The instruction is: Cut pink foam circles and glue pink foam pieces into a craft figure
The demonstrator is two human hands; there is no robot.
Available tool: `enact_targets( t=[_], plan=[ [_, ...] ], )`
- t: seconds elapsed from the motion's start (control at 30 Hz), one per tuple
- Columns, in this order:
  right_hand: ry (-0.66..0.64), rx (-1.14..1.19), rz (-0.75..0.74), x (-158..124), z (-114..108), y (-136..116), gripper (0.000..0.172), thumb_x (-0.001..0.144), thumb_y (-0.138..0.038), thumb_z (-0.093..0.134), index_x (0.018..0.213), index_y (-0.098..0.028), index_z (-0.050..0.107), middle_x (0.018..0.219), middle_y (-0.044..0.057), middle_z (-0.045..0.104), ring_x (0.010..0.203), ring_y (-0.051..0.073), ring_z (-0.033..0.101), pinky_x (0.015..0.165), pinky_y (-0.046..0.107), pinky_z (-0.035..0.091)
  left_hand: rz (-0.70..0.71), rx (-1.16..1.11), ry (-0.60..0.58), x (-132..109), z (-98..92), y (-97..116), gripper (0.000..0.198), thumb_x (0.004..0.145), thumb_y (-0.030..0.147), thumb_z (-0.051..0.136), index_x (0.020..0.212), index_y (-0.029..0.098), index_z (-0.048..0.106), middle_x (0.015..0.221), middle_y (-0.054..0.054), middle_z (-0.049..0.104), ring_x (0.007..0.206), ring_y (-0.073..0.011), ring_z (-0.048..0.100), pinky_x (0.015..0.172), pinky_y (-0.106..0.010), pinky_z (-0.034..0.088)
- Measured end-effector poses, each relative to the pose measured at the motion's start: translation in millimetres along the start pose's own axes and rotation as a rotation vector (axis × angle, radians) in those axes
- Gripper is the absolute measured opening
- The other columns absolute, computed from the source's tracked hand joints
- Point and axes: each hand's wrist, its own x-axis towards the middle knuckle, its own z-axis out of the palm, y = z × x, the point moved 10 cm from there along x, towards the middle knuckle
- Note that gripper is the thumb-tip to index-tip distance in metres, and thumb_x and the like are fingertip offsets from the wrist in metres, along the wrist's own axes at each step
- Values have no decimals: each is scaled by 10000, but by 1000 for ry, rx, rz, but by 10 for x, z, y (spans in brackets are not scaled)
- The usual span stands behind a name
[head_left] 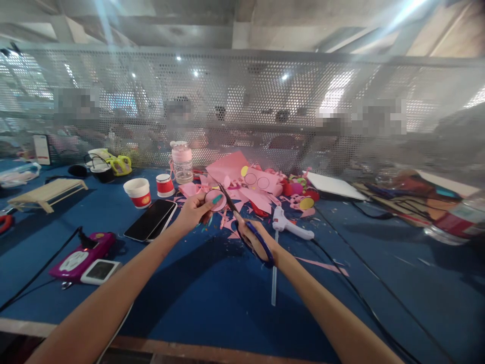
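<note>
Pinched in the fingers of my left hand point(195, 210) is a small pink paper circle point(215, 200) with a dark outline round its edge. My right hand point(255, 240) grips blue-handled scissors point(261, 247), their blades pointing up and left beside the circle's right edge. Whether the blades touch the paper I cannot tell. Behind both hands lies a heap of pink paper scraps point(227, 167), including a sheet with drawn circles point(261, 182). Just right of my right hand rests a white glue gun point(290, 225) with a clear glue stick below it.
Phones point(151, 220), two paper cups point(137, 192) and a pink-lidded bottle point(182, 162) stand left of the heap. A purple power strip point(83, 255) is nearer on the left, a small wooden stand point(49, 193) beyond. Cords cross the right side. A perforated metal screen point(242, 111) closes the back.
</note>
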Motion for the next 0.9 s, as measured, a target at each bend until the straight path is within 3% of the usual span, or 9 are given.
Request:
enact_targets(
  t=[0.33, 0.47, 0.6, 0.73, 0.8, 0.9],
  plan=[
    [-3, -151, -31, 31, -6, -35, 559, 789, -679, 307, 494, -205, 332, 439, -37, 313, 423, 82, 285, 398, 232, 215, -5, 6, -37, 42, -29, -79, 351, 676, 466, 646, 645, 147, 505, 406, 44, 509, 299, -50, 420, 319, -169, 291],
    [113, -284, 21, 85, -150, -4, 528, 767, -643, 390, 480, -205, 320, 438, -36, 322, 439, 89, 312, 421, 234, 234, -30, 11, -29, 57, -65, -139, 374, 657, 485, 654, 702, 135, 531, 449, 31, 560, 318, -76, 481, 325, -179, 343],
    [209, -407, 111, 152, -318, 144, 408, 739, -523, 501, 519, -190, 423, 483, -10, 454, 462, 106, 403, 445, 227, 285, -94, -15, -25, 50, -56, -267, 401, 643, 474, 672, 795, 122, 557, 466, 12, 597, 400, -127, 579, 398, -198, 445],
    [305, -582, 170, 164, -481, 219, 251, 701, -333, 565, 528, -183, 462, 528, 22, 548, 514, 133, 499, 464, 221, 296, -147, -80, -16, 41, -11, -445, 441, 621, 430, 703, 890, 111, 561, 602, -26, 656, 525, -168, 654, 498, -233, 524],
    [336, -623, 215, 151, -540, 263, 261, 697, -336, 570, 509, -183, 473, 497, 22, 548, 511, 146, 522, 459, 225, 292, -146, -82, -28, 46, 12, -521, 480, 645, 396, 694, 993, 106, 536, 674, -43, 672, 538, -171, 661, 511, -243, 534],
    [341, -634, 250, 148, -572, 335, 256, 697, -353, 583, 526, -171, 524, 501, 21, 576, 532, 157, 560, 469, 224, 310, -85, -77, 49, 68, -91, -572, 548, 702, 319, 652, 1179, 158, 434, 892, -67, 672, 535, -144, 658, 517, -251, 541]
  ],
)
